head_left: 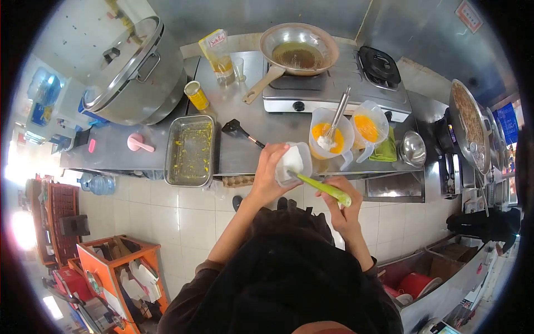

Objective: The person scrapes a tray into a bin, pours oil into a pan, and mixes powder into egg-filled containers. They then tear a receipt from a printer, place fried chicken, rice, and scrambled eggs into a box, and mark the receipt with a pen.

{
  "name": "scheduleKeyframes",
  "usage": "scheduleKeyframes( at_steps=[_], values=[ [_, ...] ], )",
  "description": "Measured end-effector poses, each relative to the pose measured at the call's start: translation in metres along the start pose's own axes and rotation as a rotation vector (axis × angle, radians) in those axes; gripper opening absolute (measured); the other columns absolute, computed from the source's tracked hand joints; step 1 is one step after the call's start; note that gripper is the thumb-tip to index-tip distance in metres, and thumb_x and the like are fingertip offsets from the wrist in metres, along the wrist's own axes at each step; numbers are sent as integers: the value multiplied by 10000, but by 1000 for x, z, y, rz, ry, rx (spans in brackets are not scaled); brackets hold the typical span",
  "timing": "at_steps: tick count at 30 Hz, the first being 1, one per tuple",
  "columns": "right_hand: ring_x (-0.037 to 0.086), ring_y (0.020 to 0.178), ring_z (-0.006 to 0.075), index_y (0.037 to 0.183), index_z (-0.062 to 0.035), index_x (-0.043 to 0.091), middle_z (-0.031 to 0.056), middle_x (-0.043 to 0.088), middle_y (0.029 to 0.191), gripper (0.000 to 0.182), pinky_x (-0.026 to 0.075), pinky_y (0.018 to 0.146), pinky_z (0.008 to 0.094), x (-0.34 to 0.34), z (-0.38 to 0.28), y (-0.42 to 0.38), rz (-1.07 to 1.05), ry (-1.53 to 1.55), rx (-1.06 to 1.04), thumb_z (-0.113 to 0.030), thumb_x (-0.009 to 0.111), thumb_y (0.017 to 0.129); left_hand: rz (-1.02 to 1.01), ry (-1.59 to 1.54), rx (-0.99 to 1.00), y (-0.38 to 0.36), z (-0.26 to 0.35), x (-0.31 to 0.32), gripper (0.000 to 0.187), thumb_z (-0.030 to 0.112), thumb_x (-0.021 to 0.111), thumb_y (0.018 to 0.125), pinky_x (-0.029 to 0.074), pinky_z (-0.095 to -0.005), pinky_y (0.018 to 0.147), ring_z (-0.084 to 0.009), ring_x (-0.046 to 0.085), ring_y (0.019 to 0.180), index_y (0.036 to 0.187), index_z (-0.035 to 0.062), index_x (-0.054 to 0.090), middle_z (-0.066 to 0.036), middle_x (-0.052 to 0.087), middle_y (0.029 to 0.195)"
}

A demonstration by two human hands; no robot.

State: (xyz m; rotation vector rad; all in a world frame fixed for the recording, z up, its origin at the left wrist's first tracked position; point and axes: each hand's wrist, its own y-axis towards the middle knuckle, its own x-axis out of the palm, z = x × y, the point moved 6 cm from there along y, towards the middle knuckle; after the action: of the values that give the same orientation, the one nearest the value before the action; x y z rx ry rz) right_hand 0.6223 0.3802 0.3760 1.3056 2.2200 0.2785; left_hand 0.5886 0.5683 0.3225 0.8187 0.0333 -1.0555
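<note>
My left hand [268, 173] is wrapped round a small clear plastic container [302, 151] with white powder [291, 160] inside. My right hand [346, 214] grips a green-handled utensil [328, 191]; its head dips into the container, and its exact kind is hidden there. Just beyond, a clear pitcher [347, 129] holds yellow-orange liquid with a patch of white on it. A metal whisk [338, 114] leans in that pitcher. Beside it stands a second pitcher [380, 118] with similar liquid. A dark-bristled brush [236, 129] lies on the counter left of the pitchers.
Behind the pitchers, a frying pan [328, 42] with brownish oil sits on a gas stove [317, 94]. Leftward are a wire-mesh tray [170, 153], a yellow can [197, 96], an oil pouch [218, 55] and a large pot [161, 89]. A green cloth [384, 149] and metal bowl [413, 149] lie right.
</note>
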Motion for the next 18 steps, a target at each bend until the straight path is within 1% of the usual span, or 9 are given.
scheduleKeyframes(
  at_steps=[2,3,4,6,7,10,14,16,18],
  values=[
    [606,713,199,922,51,589,128,628,788,142,468,670,300,4,3,-5,67,245,200,-74,589,855,-58,89,113,6,7,4,976,170,882,494,334,-518,1031,-339,493,1101,1330,89,386,-139,495,1200],
    [619,667,207,896,66,576,141,628,773,186,487,652,311,3,9,-10,213,386,284,-119,564,893,-56,90,114,11,6,4,976,170,882,494,334,-518,1031,-339,493,1101,1330,89,386,-139,495,1200],
    [619,667,207,896,66,576,141,628,773,186,487,652,311,5,13,-8,211,387,287,-119,564,893,-62,88,93,13,4,5,974,194,884,496,318,-528,1042,-334,504,1093,1329,90,389,-137,506,1191],
    [636,660,227,892,66,567,151,633,766,245,509,640,334,-3,38,-10,474,647,475,-173,526,929,-71,86,63,12,7,6,973,218,885,498,302,-538,1053,-328,515,1084,1328,90,393,-136,517,1183],
    [652,651,246,917,63,562,166,645,796,266,537,665,364,-6,59,-15,495,726,553,-196,507,940,-51,95,46,13,8,5,990,231,889,488,287,-543,1061,-324,519,1089,1332,89,391,-137,524,1183],
    [663,681,254,941,62,555,171,652,820,278,550,706,392,-10,87,-24,521,838,688,-211,503,938,-20,102,38,17,5,8,1030,257,896,471,260,-552,1076,-323,523,1102,1344,87,376,-139,531,1192],
    [663,696,243,954,56,560,158,656,820,280,551,764,413,-20,100,-22,531,879,730,-216,497,940,-13,67,50,19,3,15,1082,294,904,463,238,-537,1093,-333,519,1119,1362,75,344,-141,524,1210],
    [657,693,231,968,46,567,146,656,815,280,534,819,428,-22,115,-29,552,1018,760,-223,492,944,-39,35,-8,18,4,17,1087,303,905,465,243,-528,1093,-340,517,1121,1363,71,340,-147,517,1220],
    [654,711,222,975,44,568,140,658,818,287,517,855,441,-28,113,-27,561,988,746,-233,499,944,-34,5,-32,27,0,22,1092,312,907,466,248,-519,1094,-348,515,1124,1364,67,336,-152,510,1231]
  ],
)
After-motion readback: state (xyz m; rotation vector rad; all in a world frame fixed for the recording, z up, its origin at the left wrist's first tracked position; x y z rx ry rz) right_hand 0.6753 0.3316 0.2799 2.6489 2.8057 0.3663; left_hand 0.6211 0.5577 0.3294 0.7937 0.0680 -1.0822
